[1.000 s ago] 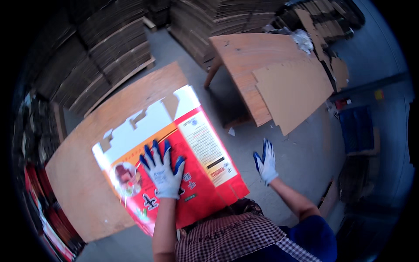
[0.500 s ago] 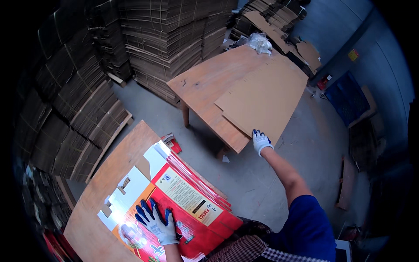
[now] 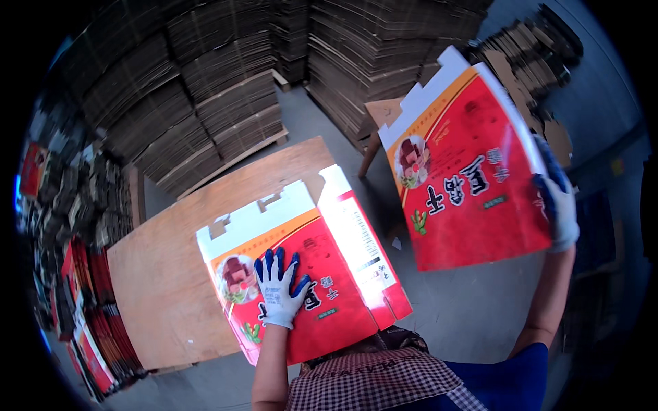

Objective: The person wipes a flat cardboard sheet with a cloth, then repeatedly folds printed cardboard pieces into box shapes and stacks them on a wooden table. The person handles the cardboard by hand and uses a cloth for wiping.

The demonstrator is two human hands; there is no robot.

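Observation:
My left hand (image 3: 280, 293), in a white and blue work glove, lies flat with its fingers spread on a red printed cardboard box blank (image 3: 351, 322). That blank rests on the near wooden table (image 3: 161, 274) and has a white notched edge and an orange band. Off to the right, my gloved right hand (image 3: 563, 205) grips the right edge of another red printed box blank (image 3: 473, 205). This one is raised and tilted, printed side showing, with its plain white flaps at the top. Part of my right hand's fingers is hidden at the sheet's edge.
Tall strapped stacks of brown cardboard (image 3: 233, 89) stand at the back. Red printed blanks (image 3: 113, 335) are piled left of the table. Behind the raised blank, a corner of a second wooden table (image 3: 384, 111) shows. More loose cardboard (image 3: 528, 61) lies far right.
My right hand has gone from the plain brown sheet on the far table to gripping a raised red blank. The view has turned left. My left hand remains flat on the printed cardboard.

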